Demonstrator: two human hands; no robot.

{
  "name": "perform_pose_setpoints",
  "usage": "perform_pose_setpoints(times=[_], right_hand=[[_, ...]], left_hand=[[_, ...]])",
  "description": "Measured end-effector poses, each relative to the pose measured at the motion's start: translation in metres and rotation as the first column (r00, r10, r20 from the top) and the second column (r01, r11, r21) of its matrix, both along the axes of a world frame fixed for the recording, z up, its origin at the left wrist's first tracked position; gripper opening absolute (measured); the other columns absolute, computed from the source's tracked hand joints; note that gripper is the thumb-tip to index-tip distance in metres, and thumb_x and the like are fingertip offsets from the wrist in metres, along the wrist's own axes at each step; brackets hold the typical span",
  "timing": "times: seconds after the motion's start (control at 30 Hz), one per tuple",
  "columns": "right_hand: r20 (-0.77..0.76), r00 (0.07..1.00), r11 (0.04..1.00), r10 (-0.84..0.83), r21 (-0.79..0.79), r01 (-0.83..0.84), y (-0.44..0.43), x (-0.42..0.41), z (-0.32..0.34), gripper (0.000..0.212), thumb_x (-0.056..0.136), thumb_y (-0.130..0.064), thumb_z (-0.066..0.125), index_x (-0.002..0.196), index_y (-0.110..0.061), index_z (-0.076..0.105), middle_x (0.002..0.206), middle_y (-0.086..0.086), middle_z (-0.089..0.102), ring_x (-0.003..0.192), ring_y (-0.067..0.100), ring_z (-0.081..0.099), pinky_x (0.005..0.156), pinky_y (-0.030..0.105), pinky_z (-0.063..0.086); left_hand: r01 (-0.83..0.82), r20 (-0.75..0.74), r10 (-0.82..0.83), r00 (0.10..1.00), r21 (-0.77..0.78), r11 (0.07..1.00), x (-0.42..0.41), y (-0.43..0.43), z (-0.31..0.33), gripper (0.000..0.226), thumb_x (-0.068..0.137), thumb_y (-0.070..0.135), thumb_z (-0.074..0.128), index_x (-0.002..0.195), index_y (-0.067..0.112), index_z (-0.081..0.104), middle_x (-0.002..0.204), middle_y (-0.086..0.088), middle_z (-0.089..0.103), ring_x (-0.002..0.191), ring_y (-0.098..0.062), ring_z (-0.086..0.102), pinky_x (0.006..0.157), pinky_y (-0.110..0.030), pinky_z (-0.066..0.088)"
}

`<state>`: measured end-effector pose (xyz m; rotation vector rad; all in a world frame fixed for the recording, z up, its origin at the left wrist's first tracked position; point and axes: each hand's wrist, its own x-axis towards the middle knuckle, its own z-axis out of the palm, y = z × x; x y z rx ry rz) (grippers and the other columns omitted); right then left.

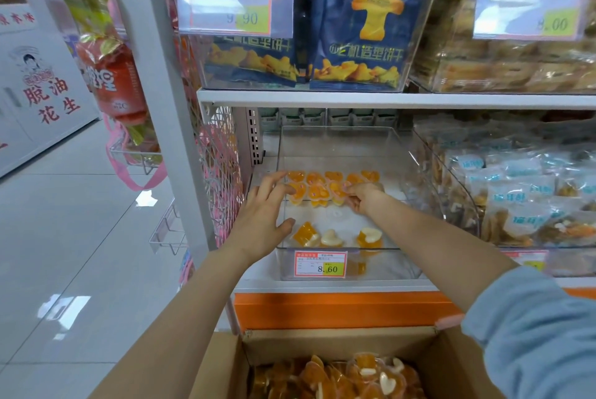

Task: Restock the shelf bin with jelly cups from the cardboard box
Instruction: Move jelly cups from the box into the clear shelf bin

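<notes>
While both arms reach forward in the head view, the left hand (264,205) lies released, its fingers spread and straight, the tips touching the leftmost jelly cups (317,189) inside the clear shelf bin (342,249). The right hand (364,198) sits at the other end of the same rows with its fingers bent down onto the cups; whether it pinches one or only presses on them cannot be told. The orange cups stand in two neat rows across the middle of the bin floor. Three loose cups (332,237) lie near the front wall, above a red and yellow price tag (320,265).

The bin rests on a white shelf (322,285) with an orange panel (338,308) below it. The open cardboard box (322,344) stands below that at the bottom edge, with more cups (348,377) piled inside. A pale blue sleeve (532,334) covers the right upper arm.

The shelf above carries a clear bin of dark blue snack bags (364,28). Pale blue packets (516,192) fill the neighbouring bin on the right. Glossy grey floor tiles (64,237) stretch away to the left toward a white carton (42,86) printed with red characters.
</notes>
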<state>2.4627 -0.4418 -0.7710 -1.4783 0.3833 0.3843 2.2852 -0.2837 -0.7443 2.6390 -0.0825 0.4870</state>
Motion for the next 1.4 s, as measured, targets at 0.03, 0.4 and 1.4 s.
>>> perform_pose_setpoints(times=[0.03,0.4,1.4], right_hand=[[-0.006,1.000,1.000,0.005,-0.007,-0.005,0.000,-0.001,0.001,0.032,0.089,0.009,0.056,0.070,-0.013,0.042,0.025,-0.007,0.044,0.021,0.001,0.040,0.027,0.014,0.037],[-0.105,0.988,0.989,0.112,-0.081,-0.121,0.004,0.000,0.003,0.013,0.092,-0.005,0.057,0.081,-0.009,0.050,0.044,0.005,0.047,0.029,0.010,0.042,0.069,0.032,0.051],[-0.016,0.843,0.594,0.538,-0.702,-0.393,-0.034,-0.014,0.005,0.026,0.081,-0.027,0.074,0.076,-0.007,0.058,0.050,0.001,0.059,0.033,0.006,0.053,0.035,0.017,0.042]], left_hand=[[0.001,0.003,-0.001,1.000,-0.003,1.000,0.000,0.000,0.000,0.044,0.085,0.016,0.063,0.125,0.016,0.046,0.149,0.003,0.021,0.133,-0.022,0.026,0.104,-0.035,0.029],[0.004,-0.011,-0.004,1.000,-0.028,1.000,0.000,-0.001,-0.002,0.043,0.085,0.018,0.063,0.125,0.019,0.045,0.149,0.005,0.020,0.132,-0.023,0.029,0.105,-0.040,0.032],[-0.015,-0.037,0.016,0.999,0.019,1.000,-0.004,-0.002,0.005,0.044,0.086,0.018,0.063,0.126,0.016,0.045,0.151,0.002,0.020,0.132,-0.025,0.028,0.103,-0.039,0.032]])
